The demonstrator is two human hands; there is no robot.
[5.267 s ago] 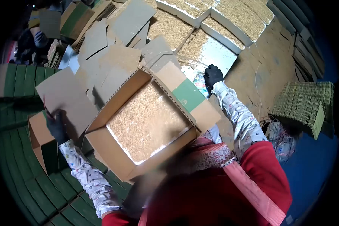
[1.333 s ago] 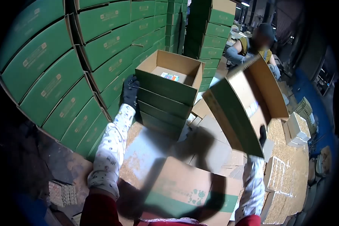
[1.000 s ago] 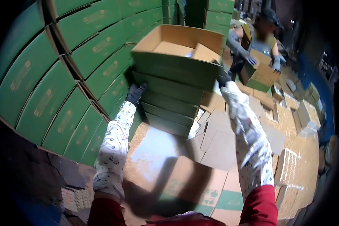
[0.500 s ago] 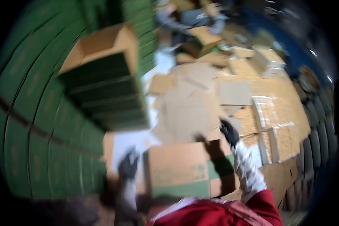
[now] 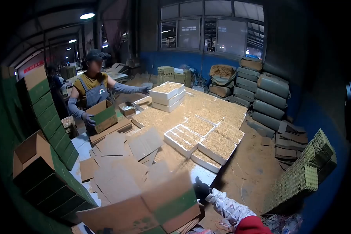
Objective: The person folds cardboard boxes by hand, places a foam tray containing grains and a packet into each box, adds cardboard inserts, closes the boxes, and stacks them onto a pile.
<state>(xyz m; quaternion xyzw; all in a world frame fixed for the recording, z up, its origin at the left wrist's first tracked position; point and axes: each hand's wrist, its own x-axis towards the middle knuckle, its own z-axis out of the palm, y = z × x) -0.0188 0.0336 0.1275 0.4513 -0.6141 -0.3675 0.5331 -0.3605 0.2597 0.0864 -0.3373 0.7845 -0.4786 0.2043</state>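
My right hand (image 5: 201,189), in a dark glove, is at the right end of a brown cardboard box (image 5: 165,201) with a green band. It appears to grip that end, with a raised thumb showing and the other fingers partly hidden. The box looks folded flat, tilts across the bottom of the view and is slightly blurred. Under its right end, edges of more flat cardboard (image 5: 193,223) show. My left hand cannot be made out. Loose grey-brown cardboard sheets (image 5: 117,171) lie just beyond the box.
White trays (image 5: 179,146) filled with golden chaff-like material cover the table's right side. Across it, a co-worker (image 5: 93,91) holds an open box (image 5: 105,117) and reaches to stacked trays (image 5: 165,97). Green boxes (image 5: 52,187) line the left; egg trays (image 5: 300,183) and sacks (image 5: 271,101) stand right.
My view has swung up and right, bringing the co-worker and windows into sight. Both hands were apart from the box; now the right is at its end, and the left has dropped from view.
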